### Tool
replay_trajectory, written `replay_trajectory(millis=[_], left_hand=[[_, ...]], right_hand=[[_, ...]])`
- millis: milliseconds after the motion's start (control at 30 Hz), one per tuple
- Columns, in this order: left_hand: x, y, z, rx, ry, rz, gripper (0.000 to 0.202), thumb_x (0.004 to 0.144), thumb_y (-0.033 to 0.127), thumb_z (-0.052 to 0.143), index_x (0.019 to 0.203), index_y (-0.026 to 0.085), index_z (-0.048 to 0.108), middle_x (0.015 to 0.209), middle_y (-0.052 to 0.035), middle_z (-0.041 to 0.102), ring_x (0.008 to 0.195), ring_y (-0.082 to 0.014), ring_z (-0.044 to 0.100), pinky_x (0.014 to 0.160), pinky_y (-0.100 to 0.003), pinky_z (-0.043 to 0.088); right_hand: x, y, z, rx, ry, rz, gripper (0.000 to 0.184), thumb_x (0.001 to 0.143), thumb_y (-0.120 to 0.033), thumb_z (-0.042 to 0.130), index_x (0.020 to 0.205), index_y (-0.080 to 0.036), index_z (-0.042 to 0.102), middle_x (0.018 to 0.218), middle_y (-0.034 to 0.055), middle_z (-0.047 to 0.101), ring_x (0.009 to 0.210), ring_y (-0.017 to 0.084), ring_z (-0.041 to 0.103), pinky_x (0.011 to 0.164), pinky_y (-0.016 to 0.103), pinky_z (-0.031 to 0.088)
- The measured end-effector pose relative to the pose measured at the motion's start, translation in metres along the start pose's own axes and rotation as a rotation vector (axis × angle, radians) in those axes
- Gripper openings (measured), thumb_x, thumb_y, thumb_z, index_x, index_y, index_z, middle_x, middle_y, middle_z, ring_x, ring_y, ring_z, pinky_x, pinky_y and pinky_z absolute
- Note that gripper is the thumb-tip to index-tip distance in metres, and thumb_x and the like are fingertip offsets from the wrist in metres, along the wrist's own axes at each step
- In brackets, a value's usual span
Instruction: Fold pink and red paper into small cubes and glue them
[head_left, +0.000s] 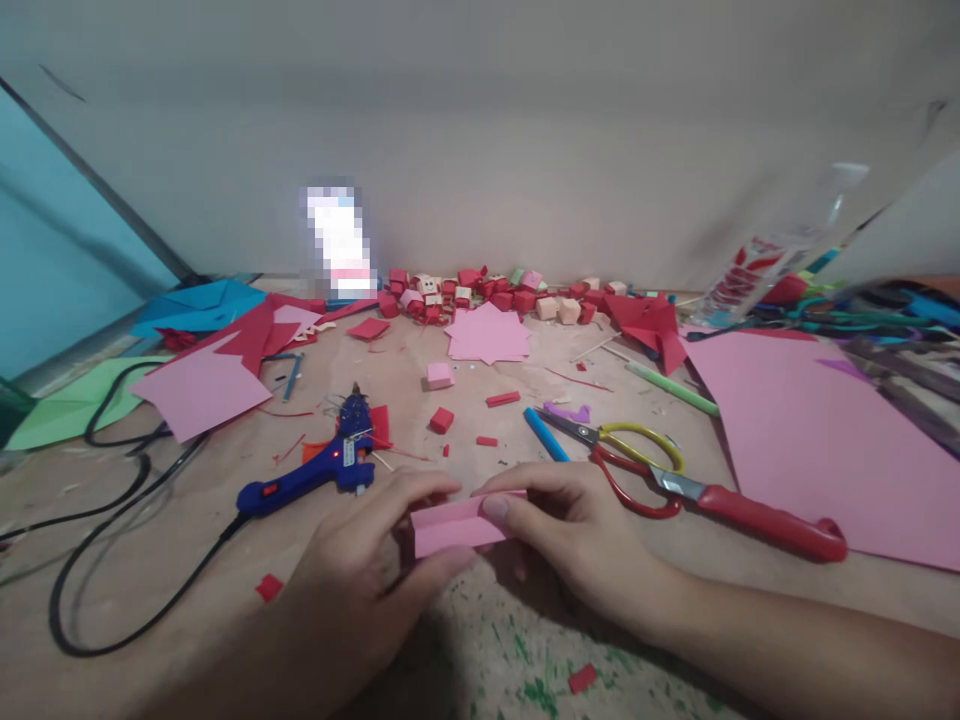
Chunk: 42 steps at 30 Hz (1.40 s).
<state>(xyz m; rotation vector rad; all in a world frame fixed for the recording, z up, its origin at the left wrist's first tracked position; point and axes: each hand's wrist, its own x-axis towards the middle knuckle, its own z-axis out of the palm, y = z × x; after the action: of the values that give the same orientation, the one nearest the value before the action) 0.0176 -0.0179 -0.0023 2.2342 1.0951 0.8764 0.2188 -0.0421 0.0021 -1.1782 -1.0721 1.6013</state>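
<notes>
Low over the front of the table, a folded strip of pink paper (450,527) is held between both hands, with creases running along its length. My left hand (367,560) grips its left end, fingers behind and thumb below. On the right end, my right hand (574,530) presses its thumb on the front face, the other fingers behind. Just beyond the hands lie a blue marker or stick (546,434), a small red paper box (442,420) and a pink paper box (439,376). A blue glue gun (322,470) with a lit red light rests left of them.
Scissors with yellow and red handles (637,445) and a red-handled cutter (772,520) lie at the right, near a large pink sheet (832,440). A black cord (142,640) loops at left. Several small paper cubes (480,290), a bottle (780,250) and a blurred phone (341,240) line the back.
</notes>
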Motion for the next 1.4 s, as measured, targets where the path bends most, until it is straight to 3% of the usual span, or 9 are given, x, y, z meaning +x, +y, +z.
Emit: replay_trajectory(millis=[67,233,400,533,767,967,1133,1233,1400], left_hand=[[-0.001,0.0,0.005,0.021,0.003,0.087,0.029,0.09,0.03,0.072,0.118,0.027,0.067,0.11,-0.0023,0.078,0.099,-0.02,0.074,0.085,-0.027,0.058],[0.003,-0.001,0.01,0.042,0.047,0.166,0.019,0.094,0.024,0.069,0.112,0.026,0.069,0.102,-0.0016,0.081,0.09,-0.0179,0.077,0.083,-0.024,0.059],[0.001,-0.005,0.001,0.021,0.022,0.098,0.013,0.095,0.027,0.065,0.103,0.03,0.074,0.095,0.0037,0.082,0.083,-0.0156,0.078,0.077,-0.02,0.06],[0.001,-0.004,-0.004,0.038,0.043,0.035,0.013,0.094,0.03,0.064,0.087,0.029,0.074,0.079,0.0069,0.08,0.067,-0.013,0.075,0.066,-0.017,0.058],[0.004,-0.002,-0.011,0.009,-0.121,0.014,0.022,0.098,0.032,0.056,0.089,0.029,0.076,0.081,0.0049,0.08,0.068,-0.0129,0.075,0.061,-0.016,0.056],[0.0,-0.006,-0.015,0.012,-0.19,0.007,0.033,0.101,0.034,0.049,0.082,0.029,0.076,0.066,0.0038,0.073,0.062,-0.0138,0.071,0.055,-0.018,0.055],[-0.001,-0.006,-0.015,-0.023,-0.19,-0.028,0.033,0.103,0.033,0.047,0.102,0.034,0.081,0.087,0.0036,0.082,0.077,-0.0147,0.078,0.064,-0.017,0.059],[-0.001,-0.008,-0.014,-0.011,-0.193,0.001,0.033,0.103,0.032,0.048,0.104,0.035,0.081,0.094,0.0038,0.083,0.078,-0.015,0.079,0.063,-0.017,0.059],[-0.001,-0.01,-0.015,0.009,-0.209,0.008,0.032,0.103,0.033,0.048,0.103,0.034,0.08,0.083,0.0042,0.081,0.073,-0.0145,0.077,0.059,-0.017,0.057]], right_hand=[[0.0,0.001,0.0,0.001,0.017,-0.002,0.032,0.086,-0.045,0.077,0.081,-0.014,0.076,0.052,-0.0026,0.055,0.045,0.008,0.047,0.042,0.019,0.034],[0.0,0.001,-0.001,-0.023,0.009,-0.039,0.032,0.088,-0.044,0.074,0.079,-0.014,0.074,0.054,-0.0021,0.057,0.046,0.008,0.047,0.044,0.02,0.035],[0.0,-0.003,-0.003,-0.177,-0.052,-0.116,0.03,0.087,-0.041,0.074,0.085,-0.012,0.079,0.076,0.0065,0.073,0.066,0.014,0.06,0.06,0.025,0.047],[0.001,-0.002,-0.002,-0.212,-0.068,-0.1,0.032,0.084,-0.043,0.078,0.091,-0.012,0.082,0.075,0.0064,0.074,0.064,0.014,0.06,0.058,0.024,0.047],[0.002,-0.001,-0.004,-0.225,-0.08,-0.215,0.025,0.093,-0.036,0.072,0.085,-0.015,0.083,0.079,0.0064,0.078,0.072,0.015,0.067,0.067,0.024,0.052],[0.002,-0.001,-0.004,-0.194,-0.046,-0.14,0.029,0.088,-0.041,0.076,0.09,-0.013,0.081,0.081,0.0085,0.077,0.07,0.017,0.066,0.063,0.027,0.052],[0.0,0.004,-0.003,-0.039,-0.1,0.019,0.034,0.089,-0.046,0.073,0.086,-0.012,0.078,0.056,-0.0009,0.058,0.045,0.008,0.046,0.041,0.022,0.033],[-0.001,0.008,-0.003,0.026,-0.104,0.056,0.034,0.091,-0.045,0.071,0.084,-0.013,0.077,0.052,-0.0026,0.054,0.043,0.009,0.045,0.042,0.023,0.033],[-0.001,0.005,-0.002,0.003,-0.107,0.043,0.036,0.089,-0.048,0.073,0.081,-0.012,0.076,0.055,-0.0012,0.055,0.048,0.01,0.047,0.048,0.025,0.036]])
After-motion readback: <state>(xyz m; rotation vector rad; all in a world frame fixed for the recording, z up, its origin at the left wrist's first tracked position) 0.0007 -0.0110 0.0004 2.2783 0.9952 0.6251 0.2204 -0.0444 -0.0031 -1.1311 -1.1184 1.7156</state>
